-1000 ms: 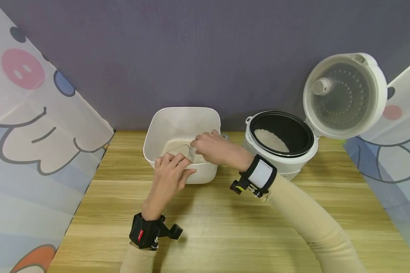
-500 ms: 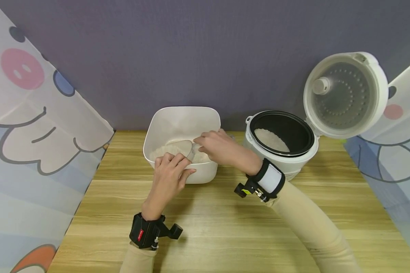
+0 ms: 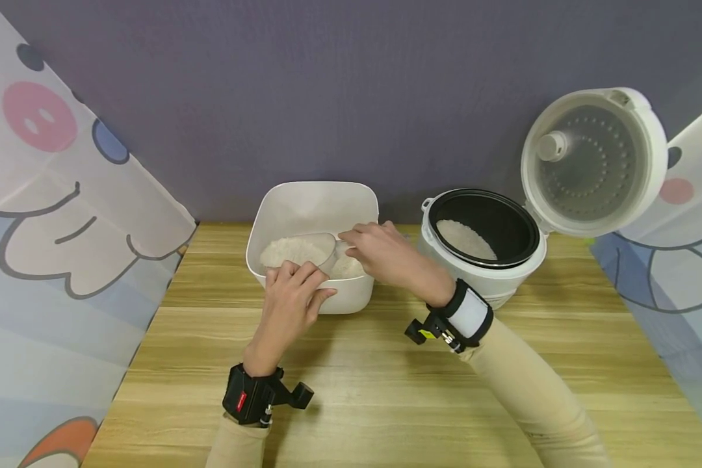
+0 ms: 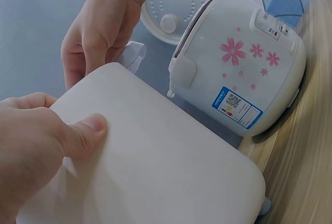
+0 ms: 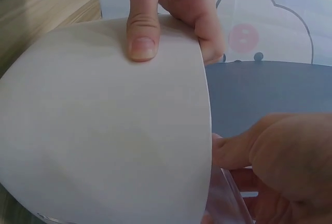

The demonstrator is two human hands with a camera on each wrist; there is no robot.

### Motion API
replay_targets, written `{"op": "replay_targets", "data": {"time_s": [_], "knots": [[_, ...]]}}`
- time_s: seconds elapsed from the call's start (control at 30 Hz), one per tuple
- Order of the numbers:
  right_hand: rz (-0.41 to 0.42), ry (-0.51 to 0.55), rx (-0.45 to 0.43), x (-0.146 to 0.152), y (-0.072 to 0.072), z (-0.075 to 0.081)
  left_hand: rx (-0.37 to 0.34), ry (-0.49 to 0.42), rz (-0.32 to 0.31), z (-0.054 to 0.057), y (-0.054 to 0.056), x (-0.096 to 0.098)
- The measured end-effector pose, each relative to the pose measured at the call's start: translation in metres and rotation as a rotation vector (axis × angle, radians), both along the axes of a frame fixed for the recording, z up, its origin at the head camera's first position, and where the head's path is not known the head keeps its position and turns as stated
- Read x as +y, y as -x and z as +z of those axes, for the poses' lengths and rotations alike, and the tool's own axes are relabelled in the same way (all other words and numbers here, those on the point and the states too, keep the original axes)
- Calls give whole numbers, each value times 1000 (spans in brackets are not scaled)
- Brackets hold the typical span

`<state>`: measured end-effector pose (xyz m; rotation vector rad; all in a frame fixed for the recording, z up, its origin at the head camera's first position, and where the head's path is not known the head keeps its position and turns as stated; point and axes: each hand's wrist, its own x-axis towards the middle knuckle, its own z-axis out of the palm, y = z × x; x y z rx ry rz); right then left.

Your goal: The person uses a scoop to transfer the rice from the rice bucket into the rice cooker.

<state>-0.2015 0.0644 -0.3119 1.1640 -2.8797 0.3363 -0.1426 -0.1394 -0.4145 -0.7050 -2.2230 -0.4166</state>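
Observation:
A white rice bin [image 3: 312, 201] with rice [image 3: 346, 268] in it stands at the back of the table. My left hand [image 3: 291, 296] grips its front rim, thumb on the outer wall and fingers over the edge, as the left wrist view shows. My right hand [image 3: 389, 257] reaches over the bin's right side and holds a clear plastic scoop [image 4: 134, 56]. In the head view the scoop lies inside the bin, heaped with rice. The bin wall hides much of the scoop in both wrist views.
Right of the bin stands a white rice cooker [image 3: 462, 276], its lid [image 3: 593, 162] raised. Rice lies in its black inner pot [image 3: 503, 224]. A grey wall [image 3: 351, 97] rises directly behind, and cartoon-printed cloth [image 3: 93, 260] borders the wooden table [image 3: 357, 403].
My right hand has moved a little to the right and toward me. The scoop has risen out of the rice and is now full. My left hand has stayed on the rim.

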Motion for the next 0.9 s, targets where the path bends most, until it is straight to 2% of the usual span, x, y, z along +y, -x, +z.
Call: {"op": "replay_targets", "data": {"time_s": [0.47, 0.9], "knots": [[-65, 117, 50, 11, -6, -5, -6, -1, 2, -1, 0, 0], [-89, 150, 78, 18, -9, -5, -5, -1, 2, -2, 0, -1]]}}
